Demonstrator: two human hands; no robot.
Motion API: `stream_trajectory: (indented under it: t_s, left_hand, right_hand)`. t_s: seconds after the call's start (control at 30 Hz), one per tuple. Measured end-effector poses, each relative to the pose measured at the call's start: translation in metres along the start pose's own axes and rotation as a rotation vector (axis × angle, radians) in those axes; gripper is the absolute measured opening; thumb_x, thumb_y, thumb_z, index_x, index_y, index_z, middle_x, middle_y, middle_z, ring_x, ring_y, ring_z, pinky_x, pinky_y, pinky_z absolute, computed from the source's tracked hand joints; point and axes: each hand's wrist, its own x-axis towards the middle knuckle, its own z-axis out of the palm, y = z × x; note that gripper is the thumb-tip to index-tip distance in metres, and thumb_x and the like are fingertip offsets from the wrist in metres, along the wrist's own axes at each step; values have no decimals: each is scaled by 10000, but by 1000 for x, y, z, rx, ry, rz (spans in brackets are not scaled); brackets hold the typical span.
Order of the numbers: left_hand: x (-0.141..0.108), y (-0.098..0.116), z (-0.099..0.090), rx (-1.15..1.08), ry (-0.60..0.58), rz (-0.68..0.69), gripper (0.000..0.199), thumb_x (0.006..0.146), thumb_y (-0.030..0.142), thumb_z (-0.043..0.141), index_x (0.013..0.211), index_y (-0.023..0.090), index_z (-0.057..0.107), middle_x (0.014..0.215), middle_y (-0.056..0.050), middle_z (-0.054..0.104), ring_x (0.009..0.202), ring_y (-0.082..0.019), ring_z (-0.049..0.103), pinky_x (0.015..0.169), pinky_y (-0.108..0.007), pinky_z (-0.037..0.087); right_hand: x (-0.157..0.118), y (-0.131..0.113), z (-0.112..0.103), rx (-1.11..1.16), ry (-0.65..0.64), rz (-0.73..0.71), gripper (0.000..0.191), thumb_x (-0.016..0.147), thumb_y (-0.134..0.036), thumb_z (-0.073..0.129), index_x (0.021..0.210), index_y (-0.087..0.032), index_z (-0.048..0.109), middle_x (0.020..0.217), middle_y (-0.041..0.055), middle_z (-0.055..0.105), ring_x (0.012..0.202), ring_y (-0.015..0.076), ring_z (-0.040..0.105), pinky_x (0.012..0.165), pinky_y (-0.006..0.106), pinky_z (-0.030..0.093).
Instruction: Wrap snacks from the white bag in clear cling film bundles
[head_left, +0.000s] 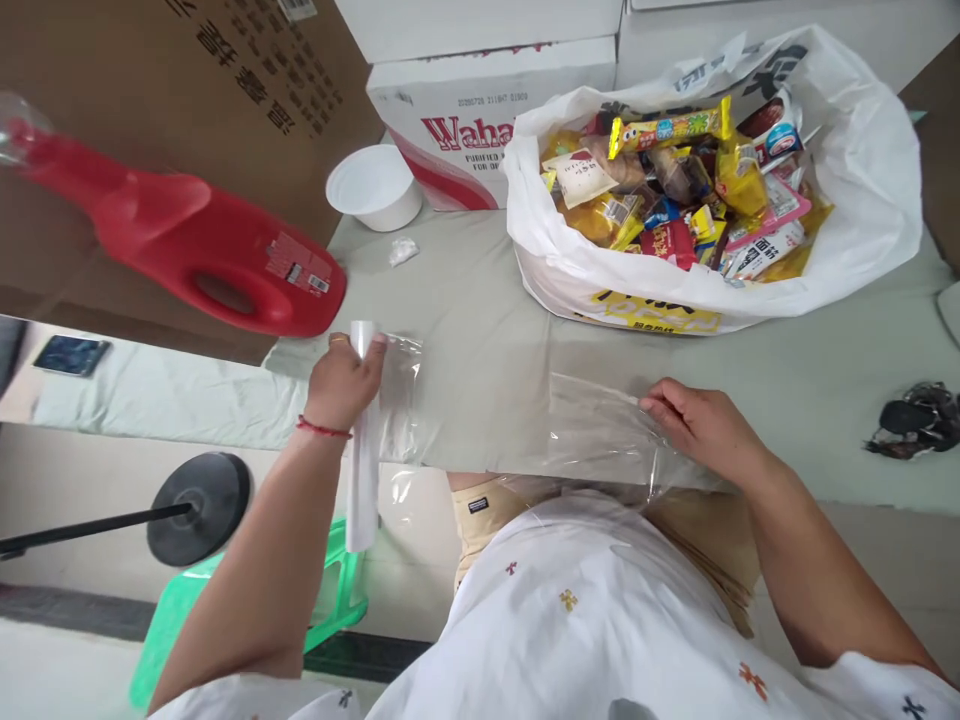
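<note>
My left hand [346, 372] is wrapped round the upper part of a white roll of clear plastic bags [362, 480], which hangs past the table's front edge. A strip of clear plastic film reaches out from the roll. My right hand [694, 420] pinches a clear plastic bag [600, 420] between thumb and fingers, to the right over the table edge. The film is see-through, so whether it runs unbroken from the roll to the bag I cannot tell.
A white carrier bag [600, 270] full of wrapped snacks stands at the back right. Behind my left hand are a red jug [172, 220], a white bowl [375, 190] and a crumpled plastic piece [403, 250]. A black bundle [915, 420] lies far right; a green stool [180, 610] stands below.
</note>
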Motion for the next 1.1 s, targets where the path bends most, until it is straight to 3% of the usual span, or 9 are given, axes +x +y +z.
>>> stream_trajectory:
  t_s: [0.17,0.27,0.37,0.43,0.57,0.7,0.83,0.93,1.1]
  left_hand:
    - [24,27,23,259,-72,57,494,895,559,589,1151,139,543,1141,-264,681,1086,-461,656,871,-524,524]
    - [23,42,35,175,123,192,537,821,487,680,1209,129,580,1375,-298,559,1290,-476,522,1018,-595,463]
    - [-17,61,49,-49,296,389,430,865,447,654,1169,144,635,1362,-276,564,1355,-454,466,1133,-647,351]
    - [-63,77,66,-272,151,623,322,887,461,666,1075,200,682,1210,-205,658,1272,-401,562,1140,-608,378]
    - [-149,99,111,-506,-443,1105,446,807,492,827,1197,303,719,1316,-131,711,1356,-369,593,1225,-601,347]
    - [-168,89,135,-506,-524,1095,292,983,231,621,1245,314,719,1360,-120,721,1370,-309,620,1233,-612,359]
    - [-158,64,131,-485,-588,1147,267,980,212,620,1187,313,757,1328,-96,749,1338,-280,653,1171,-525,478]
    - [-158,50,125,-479,-533,1205,307,974,182,634,1228,311,747,1306,-91,761,1295,-262,686,1139,-480,530]
    - [-162,40,126,-364,-189,1445,391,993,147,609,1372,228,660,1305,-105,761,1338,-230,656,1152,-406,535]
  right_hand:
    - [21,13,-11,124,17,29,279,970,-499,572,974,-236,664,725,-6,677,611,154,563,607,272,410]
    - [30,19,-11,174,79,44,277,954,-485,588,955,-224,679,779,16,704,653,160,581,625,276,431]
    - [38,23,-5,166,165,55,265,952,-469,579,924,-221,668,807,39,719,699,182,615,664,293,446]
    - [42,25,1,127,211,61,260,954,-463,566,908,-224,656,823,56,725,723,200,628,680,305,445]
    - [49,32,1,43,230,100,271,966,-468,535,947,-220,643,857,72,729,728,209,628,685,311,427]
    - [46,52,-27,138,-12,169,429,879,-605,649,1052,-212,657,789,25,701,668,179,589,624,286,417]
    - [40,81,-58,340,-343,254,561,734,-701,753,978,-197,730,686,-21,644,613,141,532,594,267,421]
    - [39,95,-63,395,-264,272,558,705,-717,770,870,-184,759,766,11,697,680,146,562,652,276,446]
    - [30,89,-56,302,-110,261,572,778,-760,688,877,-200,753,794,26,691,722,178,567,682,307,446]
